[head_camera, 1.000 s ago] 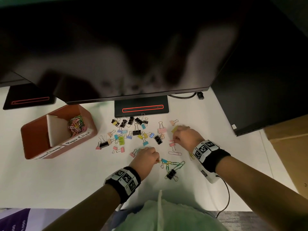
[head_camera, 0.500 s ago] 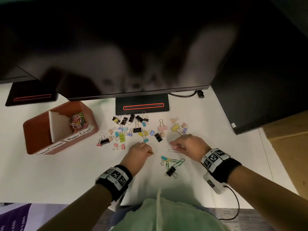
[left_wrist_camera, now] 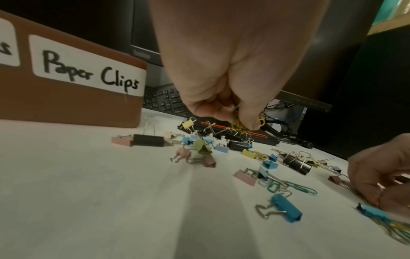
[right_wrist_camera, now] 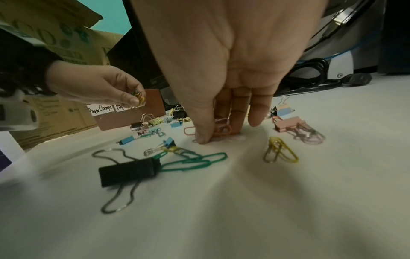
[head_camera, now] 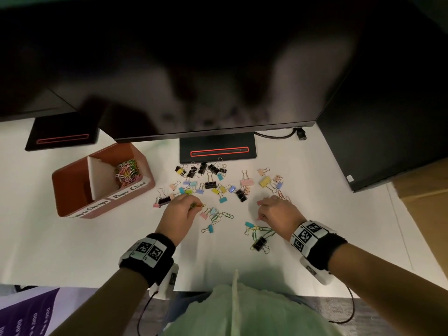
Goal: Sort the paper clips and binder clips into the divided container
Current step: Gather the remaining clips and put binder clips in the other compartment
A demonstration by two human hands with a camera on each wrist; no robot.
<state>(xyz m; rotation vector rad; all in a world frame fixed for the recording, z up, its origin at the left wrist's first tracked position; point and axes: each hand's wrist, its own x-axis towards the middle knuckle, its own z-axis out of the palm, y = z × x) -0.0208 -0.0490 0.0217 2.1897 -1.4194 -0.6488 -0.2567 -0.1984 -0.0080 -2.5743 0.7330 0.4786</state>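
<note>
My left hand (head_camera: 191,206) hovers above the table and pinches a small bunch of yellow and green paper clips (left_wrist_camera: 238,125), also seen from the right wrist as paper clips (right_wrist_camera: 138,99). My right hand (right_wrist_camera: 213,135) has its fingertips down on the table, thumb and fingers pinching pink paper clips (right_wrist_camera: 221,128). The brown divided container (head_camera: 72,190) stands at the left; its right compartment, labelled "Paper Clips", holds coloured paper clips (head_camera: 127,172). Several binder clips (head_camera: 210,185) lie scattered between the hands and the monitor stand.
A monitor stand (head_camera: 218,151) sits just behind the clips under a wide dark screen. A black computer case (head_camera: 388,141) and a cardboard box (head_camera: 424,202) bound the right side. Green paper clips and a black binder clip (right_wrist_camera: 127,172) lie near my right wrist.
My left hand has lifted its paper clips off the near pile and moved left toward the container. My right hand has drawn back from the far clips and settled on the pink paper clips.
</note>
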